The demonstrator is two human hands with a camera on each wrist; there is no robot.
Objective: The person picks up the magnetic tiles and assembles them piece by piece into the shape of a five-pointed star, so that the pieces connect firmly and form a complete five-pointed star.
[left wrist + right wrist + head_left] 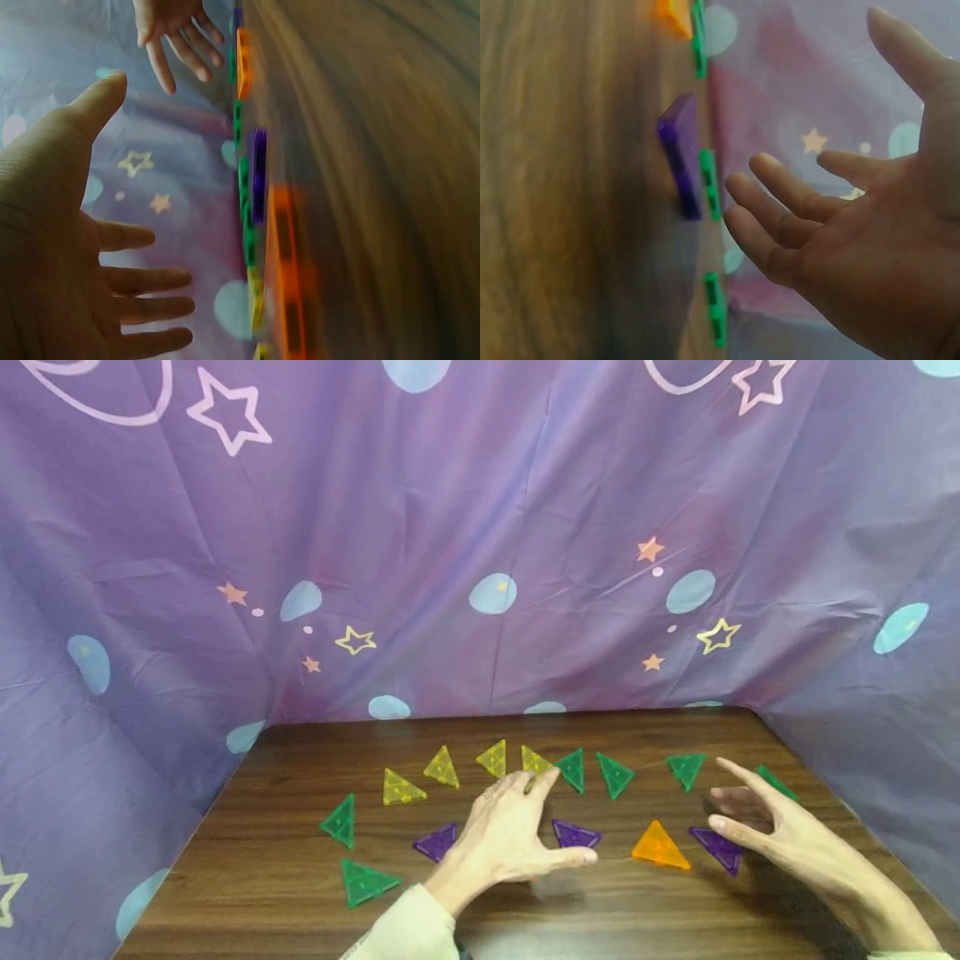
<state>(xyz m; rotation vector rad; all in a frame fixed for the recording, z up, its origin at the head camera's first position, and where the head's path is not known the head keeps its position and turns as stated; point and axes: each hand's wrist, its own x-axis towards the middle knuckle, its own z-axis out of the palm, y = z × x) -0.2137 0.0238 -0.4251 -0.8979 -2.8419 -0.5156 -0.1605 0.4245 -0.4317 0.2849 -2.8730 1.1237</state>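
Observation:
My left hand [506, 835] hovers above the table with thumb and fingers spread, holding nothing. A purple triangular tile [576, 834] lies by its thumb, and another purple tile [437, 842] lies left of it. Below this hand, an orange tile [289, 277] shows in the left wrist view; the head view mostly hides it. My right hand [795, 835] is also raised and holds nothing, its fingers apart. Nearest to it is a third purple tile [720, 848], with an orange triangular tile [660, 847] farther left. In the right wrist view, the right palm [870, 247] faces the tiles.
Several yellow triangular tiles [441, 767] and green ones [615, 775] form a loose arc along the back. Two more green tiles [367, 882] lie at the left, and one [777, 782] lies behind the right hand. A purple patterned cloth [420, 543] surrounds the wooden table [255, 860].

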